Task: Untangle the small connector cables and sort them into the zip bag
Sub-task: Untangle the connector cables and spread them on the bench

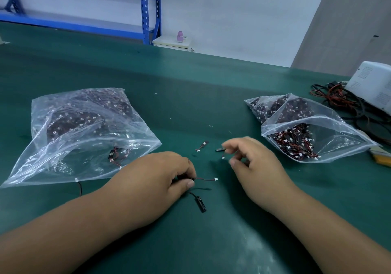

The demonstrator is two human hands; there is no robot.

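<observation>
At the far left we see a clear zip bag (84,129) lying on the green desk (190,96). Its far half is packed with dark connector cables, and a few loose ones lie near its front. One stray cable (78,186) pokes out from under its near edge.

Just right of that bag, our left hand (160,178) rests on the desk with its fingers curled. Thumb and fingers pinch a held cable (204,179), whose thin red-and-black lead runs right to a white plug. A black module (201,205) on a short lead lies on the desk just below the thumb; we cannot tell whether it belongs to the same cable.

Between the hands and a little farther off, a loose cable (202,146) lies by itself. Near it, our right hand (251,163) pinches a small cable (222,151) between forefinger and thumb, the other fingers loosely curled.

Farther right sits a second zip bag (317,123), its mouth gaping towards us and full of red-and-black cables with white plugs. Beyond it, at the desk's right edge, a tangle of wires (342,104) lies against a white device (374,85).
</observation>
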